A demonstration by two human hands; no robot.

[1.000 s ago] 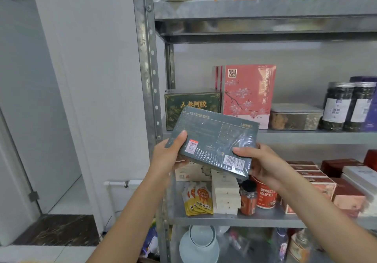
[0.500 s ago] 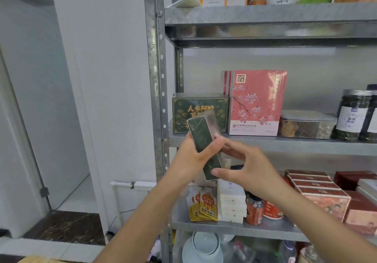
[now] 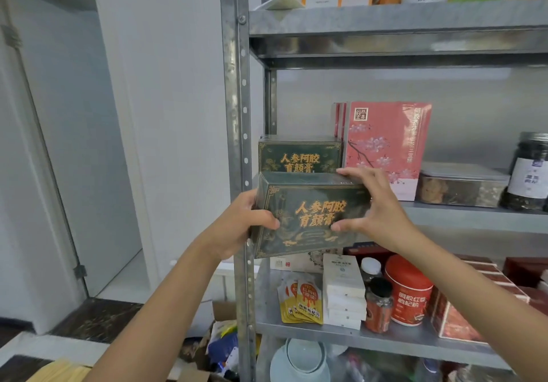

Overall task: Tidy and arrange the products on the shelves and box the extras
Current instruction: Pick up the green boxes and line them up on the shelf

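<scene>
- Both hands hold a dark green box (image 3: 311,215) with gold lettering up in front of the metal shelving (image 3: 237,144), its printed face toward us.
- The left hand (image 3: 246,221) grips its left end, thumb laid across the front.
- The right hand (image 3: 373,203) clasps the right end, fingers over the top edge, thumb on the front.
- A matching green box (image 3: 299,153) stands on the middle shelf just behind it, beside a pink blossom-printed box (image 3: 388,144).
- Further right sit a clear lidded container (image 3: 462,186) and a dark jar (image 3: 530,171).
- The shelf below carries yellow sachets (image 3: 302,304), stacked white boxes (image 3: 344,292) and a red tub (image 3: 410,295).
</scene>
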